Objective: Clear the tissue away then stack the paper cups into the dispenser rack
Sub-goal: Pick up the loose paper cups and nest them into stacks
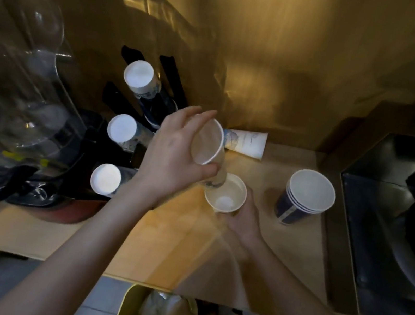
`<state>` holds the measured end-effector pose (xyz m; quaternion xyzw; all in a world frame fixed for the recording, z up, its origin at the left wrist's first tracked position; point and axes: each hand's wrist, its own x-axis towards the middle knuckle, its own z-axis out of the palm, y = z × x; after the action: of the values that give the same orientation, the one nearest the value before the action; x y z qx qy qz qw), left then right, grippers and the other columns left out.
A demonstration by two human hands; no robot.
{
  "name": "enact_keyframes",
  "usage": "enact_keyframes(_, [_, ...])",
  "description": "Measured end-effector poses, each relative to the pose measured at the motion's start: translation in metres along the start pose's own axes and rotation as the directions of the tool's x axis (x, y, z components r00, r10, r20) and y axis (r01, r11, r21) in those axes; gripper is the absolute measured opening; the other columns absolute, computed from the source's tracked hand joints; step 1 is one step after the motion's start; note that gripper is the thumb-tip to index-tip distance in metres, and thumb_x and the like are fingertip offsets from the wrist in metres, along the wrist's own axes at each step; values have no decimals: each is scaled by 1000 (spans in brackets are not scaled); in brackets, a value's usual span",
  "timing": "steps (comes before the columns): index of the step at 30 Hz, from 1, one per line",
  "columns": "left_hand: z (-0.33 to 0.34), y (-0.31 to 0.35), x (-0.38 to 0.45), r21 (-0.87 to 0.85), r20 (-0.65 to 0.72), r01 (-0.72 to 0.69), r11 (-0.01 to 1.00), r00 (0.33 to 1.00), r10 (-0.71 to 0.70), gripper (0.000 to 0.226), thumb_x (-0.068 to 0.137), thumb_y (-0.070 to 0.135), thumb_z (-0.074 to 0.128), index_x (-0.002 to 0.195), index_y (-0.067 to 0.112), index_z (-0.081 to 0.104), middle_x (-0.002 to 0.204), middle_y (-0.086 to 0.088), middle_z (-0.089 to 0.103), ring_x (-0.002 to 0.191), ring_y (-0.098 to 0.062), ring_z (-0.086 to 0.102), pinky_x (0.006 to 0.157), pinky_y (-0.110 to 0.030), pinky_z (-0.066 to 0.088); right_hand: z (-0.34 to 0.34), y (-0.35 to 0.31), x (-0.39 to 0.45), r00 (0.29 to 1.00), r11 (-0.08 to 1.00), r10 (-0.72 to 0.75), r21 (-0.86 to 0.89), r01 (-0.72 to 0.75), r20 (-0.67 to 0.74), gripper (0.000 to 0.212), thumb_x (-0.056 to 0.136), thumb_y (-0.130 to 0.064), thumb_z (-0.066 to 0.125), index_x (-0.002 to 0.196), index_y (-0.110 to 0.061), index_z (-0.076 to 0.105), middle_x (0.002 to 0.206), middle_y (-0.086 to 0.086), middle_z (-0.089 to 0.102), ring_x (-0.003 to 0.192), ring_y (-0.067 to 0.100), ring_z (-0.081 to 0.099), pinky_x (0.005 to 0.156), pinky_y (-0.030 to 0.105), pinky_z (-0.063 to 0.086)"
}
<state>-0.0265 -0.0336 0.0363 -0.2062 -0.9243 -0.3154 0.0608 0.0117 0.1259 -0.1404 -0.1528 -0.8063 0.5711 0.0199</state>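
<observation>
My left hand (173, 157) grips a paper cup (207, 142) tilted on its side, mouth facing me, its base touching the rim of a second cup. My right hand (243, 218) holds that second white cup (226, 193) upright from below. Another cup (247, 143) lies on its side by the wall. A short stack of dark blue cups (304, 197) stands upright on the wooden counter (158, 245). The black dispenser rack (170, 77) at left holds three columns of upside-down cups (138, 74). Crumpled tissue (156, 311) lies in the yellow bin (126, 308) below the counter.
A large clear water bottle (18, 65) fills the left side. A black machine or sink unit (392, 229) stands at the right. The wall is close behind the cups.
</observation>
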Motion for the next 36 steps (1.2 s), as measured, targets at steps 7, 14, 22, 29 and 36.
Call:
enact_keyframes(7, [35,7,-4,8,107,-60,998,993,58,81,63,34,74,134,25,37,142,-7,36,130,-25,30,104,-42,32,0,4,4,997,1000,-19,-5,19,71,84,53,-13,84,125,-20,40,113,-4,57,101,13,56,69,7,42])
enact_keyframes(14, [88,-12,-1,98,232,-70,993,972,46,81,64,34,72,135,25,34,143,-9,34,130,-27,29,102,-45,35,-3,7,11,994,996,35,-88,-26,105,84,51,-17,86,122,-22,41,110,-5,60,96,10,56,68,14,42])
enact_keyframes(22, [132,-43,-4,77,384,6,997,923,-35,90,67,43,73,140,27,24,150,-4,23,135,-24,21,107,-39,27,-3,10,17,990,998,62,-34,-58,127,76,62,-9,81,125,-19,40,108,-4,54,90,4,53,61,-2,39])
enact_keyframes(29, [147,-58,-19,21,352,28,999,935,-34,89,73,54,62,142,30,11,154,-3,11,134,-29,24,101,-40,33,-9,4,21,976,994,59,-100,-38,211,68,67,-19,79,123,-22,40,111,-11,52,105,8,52,71,2,38])
enact_keyframes(36, [153,-62,-20,67,307,4,998,951,-25,91,71,42,69,142,31,12,154,-1,14,129,-28,32,94,-39,41,-52,-52,66,748,748,277,-623,226,604,49,75,-14,70,120,-10,53,119,11,62,110,27,57,93,37,48])
